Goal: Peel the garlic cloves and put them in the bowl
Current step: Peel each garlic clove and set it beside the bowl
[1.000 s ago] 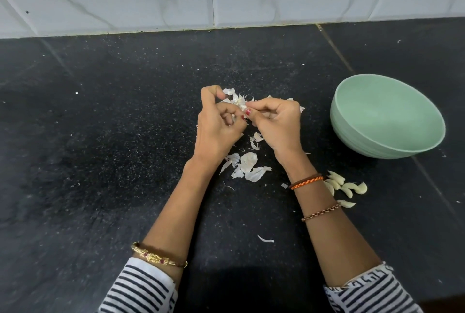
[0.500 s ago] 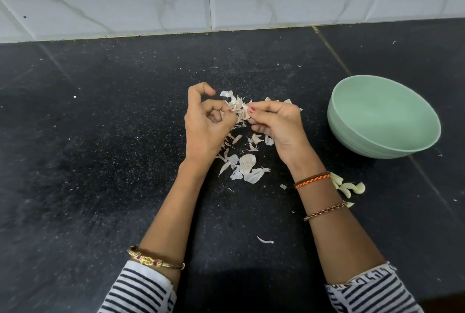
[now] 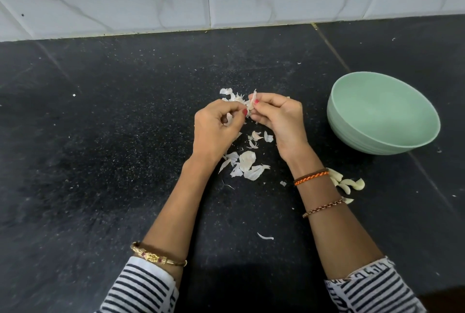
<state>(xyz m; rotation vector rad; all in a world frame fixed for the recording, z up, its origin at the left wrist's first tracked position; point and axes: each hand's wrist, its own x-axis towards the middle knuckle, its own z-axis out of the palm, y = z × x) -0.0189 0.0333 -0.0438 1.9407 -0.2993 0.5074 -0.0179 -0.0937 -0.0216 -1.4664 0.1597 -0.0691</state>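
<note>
hands: left hand (image 3: 216,126) + right hand (image 3: 279,116) both pinching garlic clove (image 3: 249,107), skin half off
peeled cloves (image 3: 348,183): on table
bowl (image 3: 382,113): empty

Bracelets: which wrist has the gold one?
The gold bangle sits on the left forearm, beside the striped sleeve. The right forearm wears an orange braided band and a thin chain instead.

- garlic clove (image 3: 250,105): small, pale, papery skin partly on, raised above the counter.
- peeled cloves (image 3: 348,183): cream, curved, clustered on the counter near the bowl.
- bowl (image 3: 382,114): pale green, round, upright, apart from the cloves.
</note>
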